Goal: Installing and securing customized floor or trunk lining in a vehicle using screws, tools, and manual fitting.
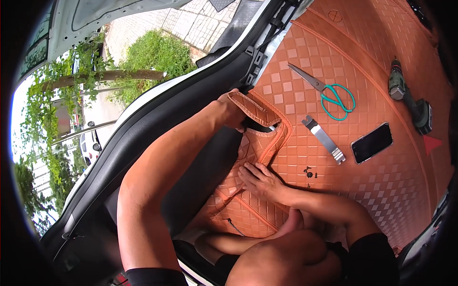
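Observation:
At the mat's left edge, my left hand [232,113] grips a raised flap [257,108] of brown quilted leather-look car mat; the flap partly hides its fingers. Below the flap is a dark opening with a small light-coloured piece at its right end. My right hand [262,182] lies with fingers spread on the quilted mat [293,152], pressing near a stitched seam. To the right of that hand are several small black clips [309,174]. A flat metal pry tool [323,139] rests farther up the mat.
Scissors with green handles [338,102], a phone [372,143] and a cordless drill [409,97] lie on the mat to the right. Black trim [181,90] borders the car opening at left. My bent knee [279,260] takes up the lower middle. Plants and paving show outside.

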Motion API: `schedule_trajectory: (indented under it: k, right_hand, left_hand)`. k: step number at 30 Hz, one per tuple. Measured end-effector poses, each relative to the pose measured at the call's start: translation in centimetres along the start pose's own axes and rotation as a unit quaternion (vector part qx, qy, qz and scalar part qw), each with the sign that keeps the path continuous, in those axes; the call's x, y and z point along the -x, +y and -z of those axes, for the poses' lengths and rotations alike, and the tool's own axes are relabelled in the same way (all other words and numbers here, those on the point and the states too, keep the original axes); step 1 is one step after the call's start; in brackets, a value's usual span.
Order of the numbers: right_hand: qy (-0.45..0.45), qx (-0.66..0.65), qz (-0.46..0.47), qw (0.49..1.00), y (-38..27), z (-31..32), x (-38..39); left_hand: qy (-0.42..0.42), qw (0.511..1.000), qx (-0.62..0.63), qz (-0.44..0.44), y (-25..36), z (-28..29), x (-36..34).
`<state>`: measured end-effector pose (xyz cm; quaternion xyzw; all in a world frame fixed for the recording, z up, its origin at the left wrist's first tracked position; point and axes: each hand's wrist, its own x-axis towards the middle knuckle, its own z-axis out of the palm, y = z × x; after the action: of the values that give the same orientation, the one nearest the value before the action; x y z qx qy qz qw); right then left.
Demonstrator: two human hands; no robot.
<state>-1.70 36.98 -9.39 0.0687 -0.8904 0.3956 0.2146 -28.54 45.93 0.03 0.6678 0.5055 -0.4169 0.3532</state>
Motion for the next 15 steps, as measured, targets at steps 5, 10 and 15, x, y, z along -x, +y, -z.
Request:
schedule_trajectory:
  k: [5, 10, 15]
  right_hand:
    - [-0.012, -0.010, 0.012, 1.000, 0.6, -0.8, 0.0]
    - [-0.030, -0.032, -0.034, 0.998, 0.9, 0.0, -1.3]
    - [-0.085, -0.001, -0.016, 0.996, 1.3, 1.0, -1.8]
  left_hand:
    - [0.019, 1.000, 0.019, -0.010, 0.0, -0.2, 0.4]
    - [0.089, 0.996, 0.020, -0.022, -0.2, -1.3, 0.4]
    - [0.037, 0.999, 0.021, -0.022, -0.1, -0.8, 0.0]
